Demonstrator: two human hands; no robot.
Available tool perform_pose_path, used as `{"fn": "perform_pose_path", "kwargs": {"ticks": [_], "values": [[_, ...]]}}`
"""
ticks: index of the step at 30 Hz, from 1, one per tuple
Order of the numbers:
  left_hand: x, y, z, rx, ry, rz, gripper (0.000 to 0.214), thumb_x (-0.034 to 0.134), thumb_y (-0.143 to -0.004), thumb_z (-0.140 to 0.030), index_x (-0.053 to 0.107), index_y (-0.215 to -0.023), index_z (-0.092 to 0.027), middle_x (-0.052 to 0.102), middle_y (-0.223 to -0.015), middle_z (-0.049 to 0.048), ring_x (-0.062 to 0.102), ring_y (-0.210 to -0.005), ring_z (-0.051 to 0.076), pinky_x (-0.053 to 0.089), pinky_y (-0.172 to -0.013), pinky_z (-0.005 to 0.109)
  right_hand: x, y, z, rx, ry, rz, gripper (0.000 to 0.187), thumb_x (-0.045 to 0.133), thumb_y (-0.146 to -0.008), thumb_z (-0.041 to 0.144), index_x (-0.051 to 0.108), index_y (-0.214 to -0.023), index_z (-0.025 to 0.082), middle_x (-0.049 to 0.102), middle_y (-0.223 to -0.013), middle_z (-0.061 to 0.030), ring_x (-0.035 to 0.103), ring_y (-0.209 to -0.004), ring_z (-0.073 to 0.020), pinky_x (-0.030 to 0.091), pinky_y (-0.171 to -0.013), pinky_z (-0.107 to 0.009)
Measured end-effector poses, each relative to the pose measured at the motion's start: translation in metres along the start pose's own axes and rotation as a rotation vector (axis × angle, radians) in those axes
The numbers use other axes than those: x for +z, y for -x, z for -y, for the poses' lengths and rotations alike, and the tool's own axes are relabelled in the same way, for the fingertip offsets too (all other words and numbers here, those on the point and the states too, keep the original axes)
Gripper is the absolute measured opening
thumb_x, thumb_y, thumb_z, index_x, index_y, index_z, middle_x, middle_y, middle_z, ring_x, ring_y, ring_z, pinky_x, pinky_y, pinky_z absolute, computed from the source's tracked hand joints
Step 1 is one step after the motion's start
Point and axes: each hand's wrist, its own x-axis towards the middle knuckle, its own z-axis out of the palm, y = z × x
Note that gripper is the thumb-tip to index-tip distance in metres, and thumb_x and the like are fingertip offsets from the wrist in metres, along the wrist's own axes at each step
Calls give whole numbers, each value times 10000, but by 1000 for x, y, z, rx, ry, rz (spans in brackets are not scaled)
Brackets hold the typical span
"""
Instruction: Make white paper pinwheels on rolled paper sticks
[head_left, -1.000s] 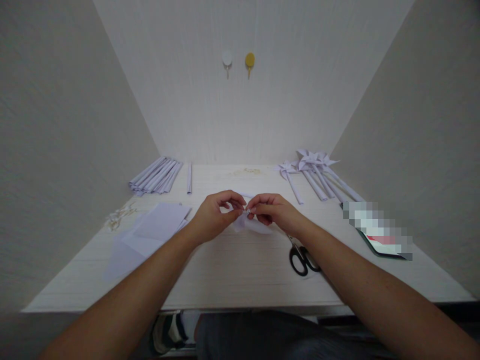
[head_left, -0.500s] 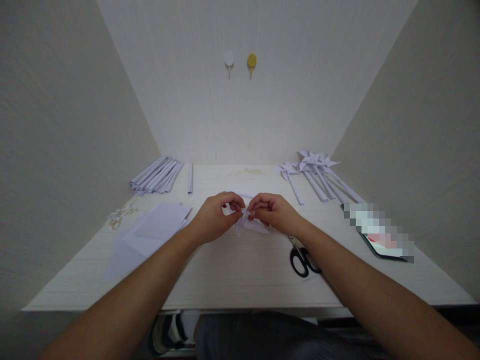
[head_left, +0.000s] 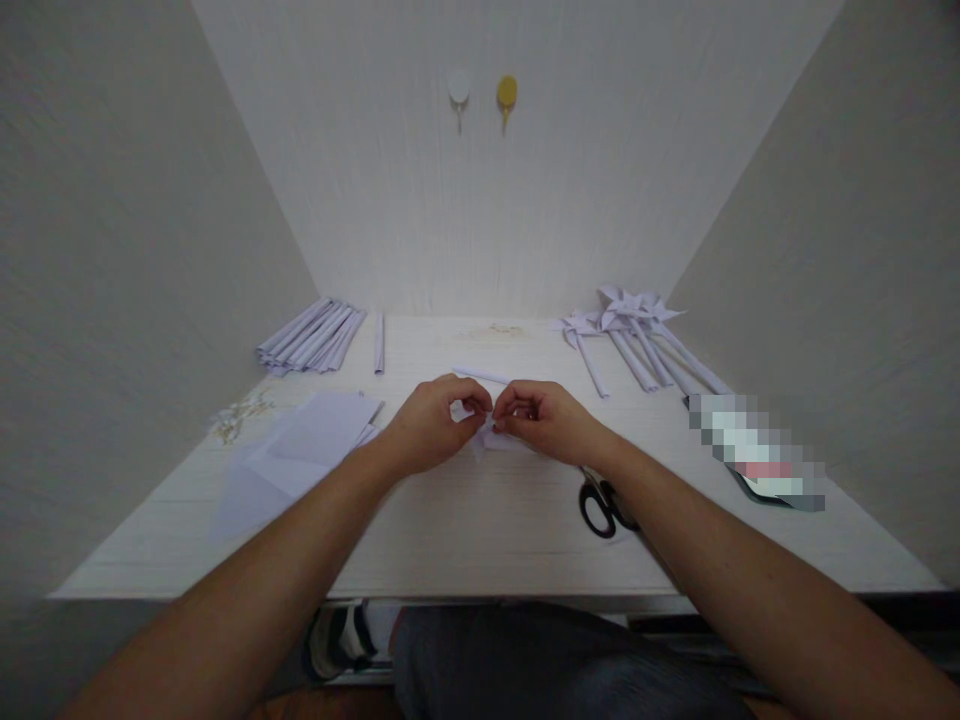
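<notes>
Over the middle of the table, my left hand [head_left: 439,425] and my right hand [head_left: 553,420] meet fingertip to fingertip. Both are closed in a pinch at the centre of a white paper pinwheel [head_left: 481,447]. Its blades poke out below the fingers, while most of its centre is hidden by them. Just behind the hands lies a rolled paper stick [head_left: 480,374]. Black-handled scissors [head_left: 598,510] rest beside my right forearm, which partly covers them.
Paper sheets [head_left: 300,450] and small fasteners [head_left: 244,415] lie left. Behind them are a bundle of paper sticks [head_left: 315,338] and a single stick [head_left: 379,345]. Pinwheels on sticks [head_left: 634,315] lie back right, near a phone [head_left: 750,450]. Walls enclose the table [head_left: 465,550] on three sides.
My fingertips have drawn slightly closer together over the pinwheel's centre, covering more of it. The whole view has shifted a little, with the table appearing higher.
</notes>
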Motion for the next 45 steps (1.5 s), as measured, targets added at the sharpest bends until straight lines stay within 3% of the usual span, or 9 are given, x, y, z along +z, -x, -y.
{"fn": "perform_pose_path", "kwargs": {"ticks": [9, 15, 26, 45], "values": [[1, 1, -1, -9, 23, 11, 157, 666, -773, -52, 710, -829, -191, 719, -815, 11, 664, -792, 164, 514, -766, 302, 2, 5, 5, -92, 160, -25, 30, 680, -814, 183, 701, -834, 193, 569, -601, 50, 442, -527, -103, 324, -490, -224], [1, 1, -1, -18, 22, 2, 140, 663, -771, -66, 698, -814, -194, 711, -802, 7, 659, -787, 165, 510, -764, 306, 2, 7, 12, -135, 249, -32, 71, 655, -821, 141, 698, -844, 193, 567, -595, 55, 464, -512, -100, 337, -497, -231], [-2, 1, 0, -26, -27, 7, 176, 638, -729, -48, 701, -778, -205, 709, -808, 4, 662, -806, 173, 512, -786, 320, 3, 0, -1, -6, -26, -14, 47, 686, -787, 211, 666, -827, 196, 656, -688, 8, 540, -592, -128, 394, -551, -250], [-6, 1, -2, 102, -39, -18, 122, 662, -750, -90, 644, -753, -210, 672, -821, 18, 624, -850, 195, 491, -821, 354, 1, -2, 6, 84, -147, -58, 96, 690, -699, 200, 662, -791, 187, 677, -671, 6, 542, -575, -114, 395, -551, -241]]}}
